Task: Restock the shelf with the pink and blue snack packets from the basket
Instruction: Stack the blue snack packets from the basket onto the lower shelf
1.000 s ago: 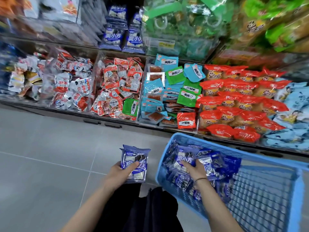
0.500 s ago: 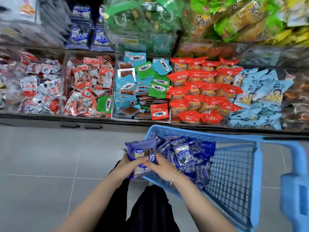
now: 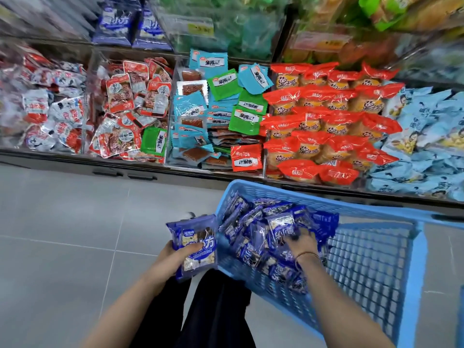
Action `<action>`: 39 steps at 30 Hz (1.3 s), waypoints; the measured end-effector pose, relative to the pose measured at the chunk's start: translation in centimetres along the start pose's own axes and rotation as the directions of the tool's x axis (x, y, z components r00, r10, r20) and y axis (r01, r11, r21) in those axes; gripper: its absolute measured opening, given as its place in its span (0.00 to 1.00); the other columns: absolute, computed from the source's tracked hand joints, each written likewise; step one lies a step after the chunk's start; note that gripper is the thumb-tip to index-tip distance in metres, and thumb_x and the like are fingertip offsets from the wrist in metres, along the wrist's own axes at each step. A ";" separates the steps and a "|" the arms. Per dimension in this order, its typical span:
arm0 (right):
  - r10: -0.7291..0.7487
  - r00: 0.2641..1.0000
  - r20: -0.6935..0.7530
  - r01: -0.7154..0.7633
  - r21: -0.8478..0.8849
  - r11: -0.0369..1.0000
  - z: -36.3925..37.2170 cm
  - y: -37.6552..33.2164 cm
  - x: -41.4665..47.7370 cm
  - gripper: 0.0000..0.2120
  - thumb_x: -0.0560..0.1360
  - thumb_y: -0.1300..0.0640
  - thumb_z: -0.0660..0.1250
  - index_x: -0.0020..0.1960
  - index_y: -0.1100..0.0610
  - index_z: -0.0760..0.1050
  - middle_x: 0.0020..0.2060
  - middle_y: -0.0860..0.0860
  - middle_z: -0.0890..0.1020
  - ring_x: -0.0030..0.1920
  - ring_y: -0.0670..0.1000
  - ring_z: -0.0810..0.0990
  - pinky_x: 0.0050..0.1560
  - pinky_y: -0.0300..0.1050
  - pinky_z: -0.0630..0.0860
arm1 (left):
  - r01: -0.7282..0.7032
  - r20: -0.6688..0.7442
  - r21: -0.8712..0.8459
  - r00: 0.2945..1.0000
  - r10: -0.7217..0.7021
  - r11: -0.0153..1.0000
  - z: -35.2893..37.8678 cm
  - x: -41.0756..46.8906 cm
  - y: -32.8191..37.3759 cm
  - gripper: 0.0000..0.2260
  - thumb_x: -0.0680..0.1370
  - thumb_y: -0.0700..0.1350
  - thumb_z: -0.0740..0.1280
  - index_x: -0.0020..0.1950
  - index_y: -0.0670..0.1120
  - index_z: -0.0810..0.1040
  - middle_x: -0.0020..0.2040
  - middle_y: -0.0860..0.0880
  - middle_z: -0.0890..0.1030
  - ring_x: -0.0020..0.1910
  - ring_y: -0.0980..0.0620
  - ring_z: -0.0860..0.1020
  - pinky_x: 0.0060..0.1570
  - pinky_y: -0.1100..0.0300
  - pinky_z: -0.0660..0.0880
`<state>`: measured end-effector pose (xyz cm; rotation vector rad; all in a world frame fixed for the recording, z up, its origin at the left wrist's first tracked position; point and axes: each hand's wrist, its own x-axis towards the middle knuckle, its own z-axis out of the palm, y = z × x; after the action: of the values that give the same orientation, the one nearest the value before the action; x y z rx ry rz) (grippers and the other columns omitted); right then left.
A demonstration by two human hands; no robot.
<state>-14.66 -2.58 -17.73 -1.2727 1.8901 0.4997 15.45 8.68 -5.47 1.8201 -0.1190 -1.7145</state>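
Shop aisle with grey tiled floor (image 3: 62, 222), and along its far side a low shelf (image 3: 175, 169) split into clear-walled bins of mixed snacks: red-and-white packs at the left, blue and green flat sachets (image 3: 226, 81) in the middle, red-topped cakes (image 3: 326, 121) toward the right, pale blue bags at the right edge. Upper tier smeared by blur and cut off by the top of the view; readable there only some dark blue packs (image 3: 120, 23) above the left-middle bins.

Blue plastic basket (image 3: 376, 214) at lower right, cut off by the right and bottom edges. Heaped in its left end, the blue snack packets (image 3: 253, 222).

Left hand (image 3: 173, 257) just outside the basket's near left corner, clasping a stack of the same packets (image 3: 198, 237), thumb across the front face; number in the stack not readable. Right hand (image 3: 301, 244) inside the basket, palm down on the heap, fingertips buried among the packets, so no telling whether pinching one or merely pressing. Thin bracelet (image 3: 306, 254) on that wrist. Dark trousers (image 3: 221, 297) between the forearms; something white on the floor behind the stack, mostly hidden.

Against half a second ago: right hand no longer up at the held stack, back down on the heap; stack still in the left hand by the same corner of the basket
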 end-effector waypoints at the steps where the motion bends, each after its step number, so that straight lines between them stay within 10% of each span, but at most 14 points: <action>1: 0.038 0.999 0.021 -0.037 -0.075 0.997 0.4 0.4 1.0 0.34 0.73 0.39 0.64 0.70 0.61 0.64 0.69 0.58 0.65 0.70 0.58 0.62 0.66 0.51 0.66 | 0.010 -0.022 -0.029 1.000 -0.010 1.000 -0.5 0.2 -0.7 0.13 0.74 0.38 0.69 0.57 0.37 0.78 0.49 0.37 0.84 0.50 0.37 0.82 0.53 0.49 0.78; 9: 0.013 0.996 -0.087 -0.032 -0.219 0.975 0.6 0.0 1.5 0.40 0.66 0.36 0.70 0.68 0.58 0.65 0.71 0.56 0.63 0.69 0.58 0.64 0.61 0.56 0.70 | -0.007 -0.153 -0.170 0.988 -0.019 0.985 -3.3 -0.6 -3.7 0.12 0.74 0.39 0.68 0.57 0.38 0.77 0.48 0.38 0.84 0.46 0.41 0.83 0.45 0.53 0.80; 14: -0.048 0.983 -0.180 0.064 0.084 0.994 -0.7 -0.6 -3.1 0.20 0.74 0.55 0.68 0.63 0.58 0.67 0.48 0.58 0.81 0.41 0.55 0.79 0.40 0.44 0.74 | -0.060 -0.169 -0.255 0.986 0.017 0.965 -4.6 -3.2 -3.3 0.12 0.73 0.41 0.68 0.55 0.39 0.79 0.47 0.40 0.85 0.42 0.45 0.84 0.44 0.55 0.79; 17: -0.043 0.979 -0.199 0.092 0.244 0.965 -2.2 -1.1 -6.2 0.18 0.72 0.59 0.70 0.60 0.58 0.71 0.50 0.59 0.81 0.42 0.55 0.78 0.44 0.44 0.73 | -0.077 -0.160 -0.314 0.987 0.027 0.946 -5.2 -5.2 -2.7 0.10 0.74 0.41 0.67 0.54 0.39 0.80 0.48 0.39 0.84 0.41 0.46 0.84 0.37 0.60 0.80; 20: -0.067 0.984 -0.164 0.138 0.473 0.870 -3.5 -1.9 -9.0 0.15 0.70 0.61 0.73 0.53 0.58 0.72 0.54 0.61 0.79 0.40 0.52 0.74 0.44 0.43 0.71 | -0.081 -0.163 -0.374 0.986 0.020 0.924 -5.8 -6.8 -2.2 0.09 0.76 0.41 0.66 0.54 0.39 0.79 0.47 0.40 0.84 0.39 0.46 0.84 0.39 0.57 0.79; 27: -0.121 0.992 0.027 0.063 0.728 0.683 -3.8 -6.4 -14.3 0.36 0.71 0.61 0.71 0.74 0.56 0.59 0.70 0.54 0.66 0.68 0.58 0.68 0.67 0.58 0.67 | -0.104 -0.138 -0.364 0.989 0.056 0.925 -9.8 -7.0 0.6 0.11 0.76 0.41 0.67 0.56 0.38 0.79 0.50 0.39 0.84 0.41 0.45 0.83 0.43 0.55 0.77; 33: -0.220 0.944 -0.245 0.328 0.757 0.565 -3.2 -15.5 -20.4 0.18 0.69 0.69 0.71 0.57 0.58 0.75 0.41 0.45 0.80 0.39 0.46 0.78 0.35 0.32 0.74 | -0.151 -0.138 -0.248 0.983 0.120 0.957 -17.5 -7.3 5.3 0.08 0.74 0.42 0.70 0.51 0.40 0.80 0.44 0.42 0.85 0.37 0.47 0.84 0.40 0.55 0.76; 39: -0.221 0.921 -0.320 0.374 0.884 0.280 -2.2 -25.4 -24.3 0.07 0.69 0.62 0.72 0.41 0.55 0.74 0.35 0.52 0.78 0.34 0.46 0.76 0.32 0.33 0.74 | -0.228 -0.148 -0.247 0.969 0.196 0.942 -24.9 -7.0 8.9 0.14 0.72 0.44 0.71 0.55 0.39 0.80 0.46 0.40 0.85 0.40 0.43 0.83 0.44 0.53 0.77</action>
<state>11.95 -0.40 5.25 -0.7639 1.4899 -0.8742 40.54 14.25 3.95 1.6452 -0.0337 -1.3944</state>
